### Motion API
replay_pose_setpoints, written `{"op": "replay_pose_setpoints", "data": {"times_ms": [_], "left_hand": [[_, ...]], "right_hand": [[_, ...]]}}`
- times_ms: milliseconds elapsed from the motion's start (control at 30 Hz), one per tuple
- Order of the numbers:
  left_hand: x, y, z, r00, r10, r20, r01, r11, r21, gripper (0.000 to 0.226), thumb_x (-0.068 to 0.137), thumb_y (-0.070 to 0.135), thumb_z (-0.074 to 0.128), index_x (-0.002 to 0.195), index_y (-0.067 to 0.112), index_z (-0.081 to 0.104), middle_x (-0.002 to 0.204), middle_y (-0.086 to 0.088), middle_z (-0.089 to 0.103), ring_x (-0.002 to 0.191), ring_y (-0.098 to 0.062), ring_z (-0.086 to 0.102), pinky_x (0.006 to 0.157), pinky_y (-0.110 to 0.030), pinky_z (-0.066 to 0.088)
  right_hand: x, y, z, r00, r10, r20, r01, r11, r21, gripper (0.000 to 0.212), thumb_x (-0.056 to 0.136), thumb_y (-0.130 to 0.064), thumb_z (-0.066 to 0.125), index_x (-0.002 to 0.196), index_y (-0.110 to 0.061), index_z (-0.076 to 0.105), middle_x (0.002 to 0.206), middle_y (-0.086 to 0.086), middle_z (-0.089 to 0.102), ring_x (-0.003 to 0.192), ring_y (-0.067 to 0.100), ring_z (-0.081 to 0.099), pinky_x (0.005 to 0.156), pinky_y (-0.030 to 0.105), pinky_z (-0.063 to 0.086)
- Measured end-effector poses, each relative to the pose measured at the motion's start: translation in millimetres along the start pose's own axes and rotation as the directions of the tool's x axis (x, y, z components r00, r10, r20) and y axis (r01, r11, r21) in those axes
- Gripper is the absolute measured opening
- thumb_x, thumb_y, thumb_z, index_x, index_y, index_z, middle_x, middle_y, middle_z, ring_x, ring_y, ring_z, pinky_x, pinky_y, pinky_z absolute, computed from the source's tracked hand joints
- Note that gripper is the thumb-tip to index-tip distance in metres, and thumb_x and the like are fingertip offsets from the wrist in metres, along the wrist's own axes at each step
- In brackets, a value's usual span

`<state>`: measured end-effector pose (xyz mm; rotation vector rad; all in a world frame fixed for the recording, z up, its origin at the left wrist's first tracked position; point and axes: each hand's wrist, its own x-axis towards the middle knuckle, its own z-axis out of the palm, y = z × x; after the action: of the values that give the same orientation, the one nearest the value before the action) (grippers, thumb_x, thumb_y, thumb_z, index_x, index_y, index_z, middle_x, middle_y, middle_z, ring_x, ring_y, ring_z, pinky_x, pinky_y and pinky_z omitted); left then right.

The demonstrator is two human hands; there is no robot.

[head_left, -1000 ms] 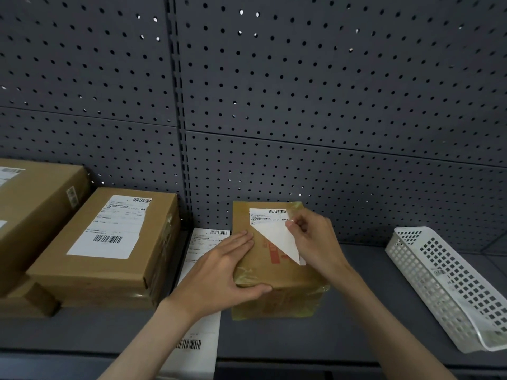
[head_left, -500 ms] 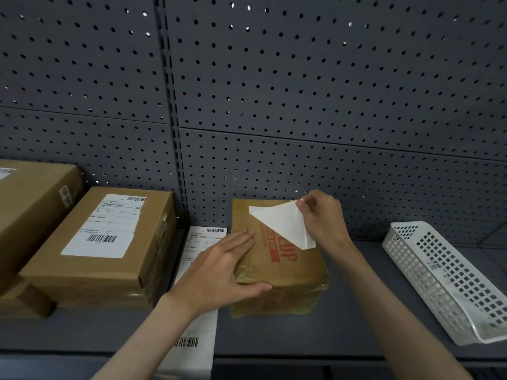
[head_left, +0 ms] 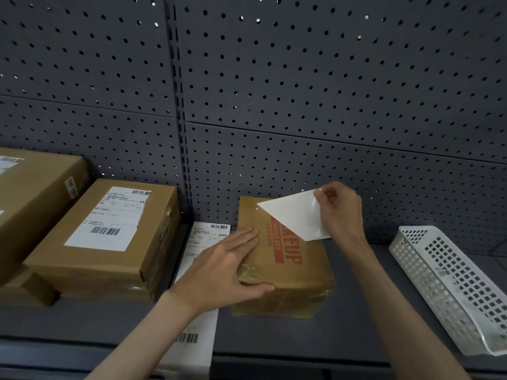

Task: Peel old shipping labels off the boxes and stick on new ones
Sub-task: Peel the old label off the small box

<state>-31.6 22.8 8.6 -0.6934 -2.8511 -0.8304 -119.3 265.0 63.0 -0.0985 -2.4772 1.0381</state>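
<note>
Shelf (head_left: 356, 311): white basket (head_left: 450, 292), contents unclear

Left hand (head_left: 227, 267) lies flat, fingers straight; right hand (head_left: 340, 212) pinches.

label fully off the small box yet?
No: the label held by the right hand still clings at its far-left corner to the small box.

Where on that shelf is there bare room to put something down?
Bare shelf shows between the taped box and the white basket, and along the front edge. Left is crowded: label sheets fill the gap beside the labelled boxes.
</note>
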Motion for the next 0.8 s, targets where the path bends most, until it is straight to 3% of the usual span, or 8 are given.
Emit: {"op": "replay_pose_setpoints", "data": {"times_ms": [100,200,333,400,467,533,633,800], "left_hand": [[0.4,0.7,1.2,1.000,0.004,0.005,-0.004,1.000,0.016,0.109,0.069,0.088,0.056,0.156,0.026,0.030,0.162,0.022,0.016,0.146,0.014,0.004,0.123,-0.022,0.013],[1.1,-0.4,0.7,1.000,0.004,0.012,-0.004,1.000,-0.001,0.111,0.069,0.087,0.059,0.156,0.024,0.031,0.162,0.021,0.017,0.146,0.013,0.004,0.123,-0.021,0.011],[3.3,-2.9,0.9,1.000,0.003,0.014,-0.002,1.000,-0.022,0.113,0.066,0.088,0.059,0.155,0.024,0.032,0.161,0.022,0.018,0.145,0.015,0.005,0.120,-0.015,0.007],[3.9,-3.7,1.4,1.000,0.000,0.018,0.001,0.999,-0.040,0.114,0.065,0.088,0.060,0.155,0.024,0.033,0.161,0.023,0.019,0.144,0.017,0.005,0.119,-0.014,0.007],[3.9,-4.5,1.5,1.000,-0.004,0.024,0.005,0.998,-0.057,0.114,0.064,0.088,0.062,0.155,0.025,0.033,0.160,0.024,0.019,0.143,0.018,0.005,0.117,-0.011,0.004],[4.5,-4.9,1.8,1.000,-0.005,0.026,0.006,0.998,-0.069,0.114,0.063,0.088,0.063,0.155,0.026,0.032,0.159,0.026,0.019,0.142,0.019,0.005,0.115,-0.008,0.002],[5.4,-6.5,3.3,1.000,-0.005,0.013,0.006,0.997,-0.073,0.115,0.061,0.089,0.063,0.153,0.027,0.035,0.158,0.027,0.022,0.143,0.019,0.008,0.114,-0.005,0.002],[7.1,-7.6,8.7,1.000,-0.004,-0.019,0.002,0.998,-0.070,0.117,0.057,0.094,0.058,0.151,0.026,0.039,0.155,0.026,0.028,0.143,0.015,0.015,0.118,-0.010,0.008]], "right_hand": [[1.8,0.4,-9.3,0.995,0.025,-0.093,-0.021,0.999,0.043,0.016,0.102,-0.016,0.059,0.105,-0.003,0.068,0.090,-0.003,0.062,0.078,0.009,0.059,0.059,0.002,0.037],[16.2,1.4,-45.4,0.952,0.058,-0.300,-0.040,0.997,0.067,0.021,0.105,-0.016,0.054,0.115,-0.001,0.064,0.101,-0.002,0.059,0.091,0.013,0.057,0.068,0.002,0.036],[11.3,19.8,-107.7,0.871,-0.080,-0.485,0.077,0.997,-0.027,0.023,0.104,-0.019,0.053,0.107,0.002,0.062,0.094,0.003,0.059,0.078,0.002,0.051,0.062,-0.002,0.035],[-4.7,42.9,-129.1,0.849,-0.183,-0.495,0.135,0.982,-0.132,0.024,0.106,-0.019,0.051,0.105,0.004,0.059,0.089,0.007,0.060,0.074,0.006,0.051,0.061,0.009,0.039],[-19.8,77.3,-149.3,0.837,-0.238,-0.492,0.121,0.958,-0.258,0.025,0.106,-0.019,0.049,0.104,0.004,0.057,0.086,0.019,0.065,0.070,0.026,0.058,0.063,0.031,0.042],[-32.7,113.0,-170.6,0.841,-0.255,-0.477,0.053,0.916,-0.397,0.022,0.107,-0.017,0.049,0.102,0.003,0.055,0.081,0.031,0.066,0.065,0.041,0.062,0.060,0.040,0.042],[-52.8,153.3,-195.0,0.862,-0.238,-0.447,-0.037,0.850,-0.525,0.020,0.105,-0.016,0.051,0.095,0.002,0.054,0.076,0.031,0.063,0.061,0.045,0.061,0.059,0.037,0.036],[-74.3,207.8,-204.7,0.931,-0.186,-0.314,-0.035,0.811,-0.585,0.028,0.101,-0.026,0.047,0.082,-0.005,0.047,0.070,0.012,0.052,0.054,0.028,0.046,0.053,0.033,0.035]]}}
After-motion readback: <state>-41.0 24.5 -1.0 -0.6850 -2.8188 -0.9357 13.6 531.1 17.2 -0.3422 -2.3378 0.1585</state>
